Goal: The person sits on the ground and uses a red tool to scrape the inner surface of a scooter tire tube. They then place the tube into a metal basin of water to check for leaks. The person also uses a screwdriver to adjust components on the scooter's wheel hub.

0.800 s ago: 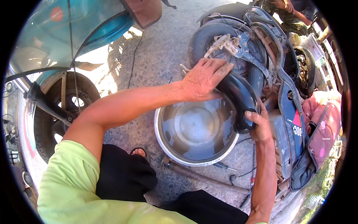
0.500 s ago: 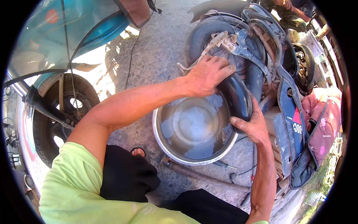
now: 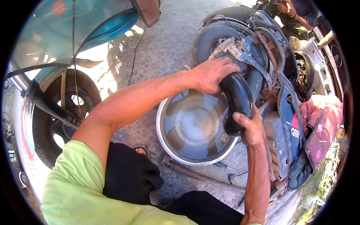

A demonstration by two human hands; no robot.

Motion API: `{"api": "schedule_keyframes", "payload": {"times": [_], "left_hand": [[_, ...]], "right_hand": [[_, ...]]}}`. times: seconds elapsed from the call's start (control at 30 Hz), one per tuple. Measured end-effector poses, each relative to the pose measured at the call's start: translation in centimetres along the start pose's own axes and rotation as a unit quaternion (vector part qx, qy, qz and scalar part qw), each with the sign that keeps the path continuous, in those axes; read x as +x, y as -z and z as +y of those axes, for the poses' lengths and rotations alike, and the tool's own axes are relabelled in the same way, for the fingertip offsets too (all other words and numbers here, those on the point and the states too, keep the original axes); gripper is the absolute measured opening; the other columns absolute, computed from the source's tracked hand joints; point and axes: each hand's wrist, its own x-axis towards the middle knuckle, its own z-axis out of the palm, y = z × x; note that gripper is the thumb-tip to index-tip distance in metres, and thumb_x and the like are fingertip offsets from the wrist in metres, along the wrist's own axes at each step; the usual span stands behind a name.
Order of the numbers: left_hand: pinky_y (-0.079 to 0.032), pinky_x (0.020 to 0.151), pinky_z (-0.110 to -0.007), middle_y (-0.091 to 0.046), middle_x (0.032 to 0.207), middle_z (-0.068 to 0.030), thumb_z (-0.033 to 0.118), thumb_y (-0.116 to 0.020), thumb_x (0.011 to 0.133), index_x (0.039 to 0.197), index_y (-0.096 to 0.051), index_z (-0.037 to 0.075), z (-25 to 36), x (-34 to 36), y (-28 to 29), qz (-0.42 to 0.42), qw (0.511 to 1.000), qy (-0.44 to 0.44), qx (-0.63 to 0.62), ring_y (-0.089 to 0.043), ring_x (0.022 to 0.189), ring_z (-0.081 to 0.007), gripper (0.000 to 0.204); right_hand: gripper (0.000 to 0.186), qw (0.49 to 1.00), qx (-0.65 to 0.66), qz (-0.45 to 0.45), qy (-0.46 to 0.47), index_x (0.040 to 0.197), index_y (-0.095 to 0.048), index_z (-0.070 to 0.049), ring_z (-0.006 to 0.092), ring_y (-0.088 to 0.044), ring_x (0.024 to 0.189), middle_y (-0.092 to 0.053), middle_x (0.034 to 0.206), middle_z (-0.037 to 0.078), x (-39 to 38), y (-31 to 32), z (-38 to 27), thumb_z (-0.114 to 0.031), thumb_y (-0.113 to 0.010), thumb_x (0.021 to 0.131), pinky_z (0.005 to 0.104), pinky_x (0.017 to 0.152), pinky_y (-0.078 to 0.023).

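Observation:
A shiny black inner tube (image 3: 240, 95), wet and rounded as if inflated, is held at the right side of a round metal basin (image 3: 164, 142). My left hand (image 3: 216, 75) grips its upper end, fingers curled over it. Lower down, my right hand (image 3: 249, 126) wraps its right side, thumb across the front. The tube's lower end hangs at the basin's right rim. Murky water (image 3: 197, 120) fills the basin, with pale bright reflections on it. Part of the tube is hidden behind my hands.
A partly dismantled motorcycle (image 3: 243, 47) lies behind the tube, with a dark blue panel (image 3: 294, 131) at the right. A wheel (image 3: 62, 112) stands at left under a teal vehicle. A metal bar (image 3: 202, 176) lies before the basin. Another person (image 3: 296, 17) is at the far right.
The tube has been turned and lifted slightly, so more of its length shows now. My right hand has shifted a little downward and left. The whole view has moved slightly.

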Motion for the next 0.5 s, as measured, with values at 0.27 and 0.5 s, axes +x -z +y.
{"api": "schedule_keyframes", "payload": {"times": [0.27, 0.5], "left_hand": [[-0.044, 0.109, -0.05, -0.054, 0.144, -0.0187, 0.025, -0.086, 0.075, 0.147, -0.052, 0.012, 1.5, -2.6, 3.0, 0.01, 0.995, 0.049, 0.088, -0.051, 0.135, -0.038, 0.08], [-0.049, 0.104, -0.045, -0.065, 0.124, -0.0191, 0.03, -0.076, 0.086, 0.137, -0.061, 0.006, -2.6, -16.8, 5.9, 0.075, 0.925, 0.372, -0.017, -0.064, 0.119, -0.034, 0.058]], "right_hand": [[0.072, 1.0, -0.025, 0.01, 0.009, 0.133, -0.057, 0.003, 0.0193, -0.066, 0.1, -0.069, 0.114, 0.011, -0.1, -0.3, -0.5, -0.017, -0.084, 0.07, 0.0337, 0.095, -0.052], [0.075, 1.0, -0.024, 0.0, 0.016, 0.136, -0.056, 0.005, 0.0202, -0.065, 0.103, -0.068, 0.116, 0.012, 0.1, -0.1, -0.5, -0.018, -0.083, 0.07, 0.0346, 0.098, -0.05]]}}
